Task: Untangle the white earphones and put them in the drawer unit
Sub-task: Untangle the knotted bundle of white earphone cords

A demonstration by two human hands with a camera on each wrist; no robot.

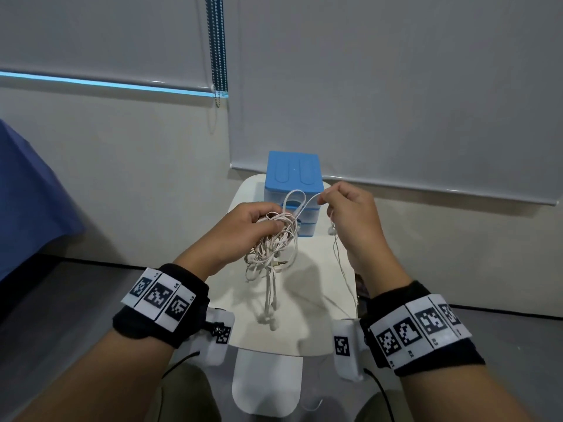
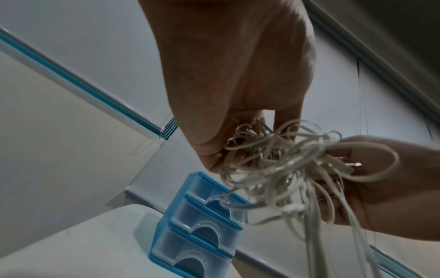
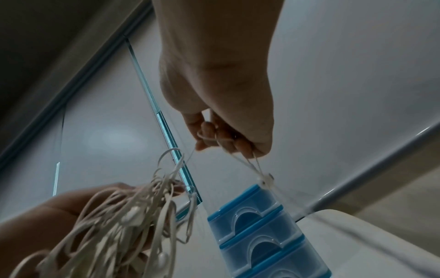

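While we look down from the head camera, a small white tabletop (image 1: 316, 315) with rounded corners sits between our forearms, in a room with pale walls, a grey floor and two grey roller blinds (image 1: 396, 86). A beaded blind chain (image 1: 217, 47) hangs between the blinds, and a blue cloth (image 1: 27, 196) fills the left edge of the view.

We count one drawer unit (image 1: 294, 173), blue-framed with three clear drawers stacked one above another, all closed, standing at the far edge of the tabletop. We count one tangle of white earphones (image 1: 275, 248); how many sets it contains we cannot tell. At least one gold-tipped plug and several earbuds show in it.

Our left hand (image 1: 243, 229) holds the tangle up above the middle of the tabletop, fingers curled around the top of the bundle, loose ends hanging down towards the surface. Our right hand (image 1: 350, 217) pinches a single cord pulled out of the tangle, thumb and fingers closed on it, in front of the drawer unit; one earbud dangles beneath this hand.

Each wrist wears a black band (image 1: 158, 303) carrying white square-code tags. Small printing beside the tags appears to read L4, L5 and R1, R2, though it is too small to be sure.
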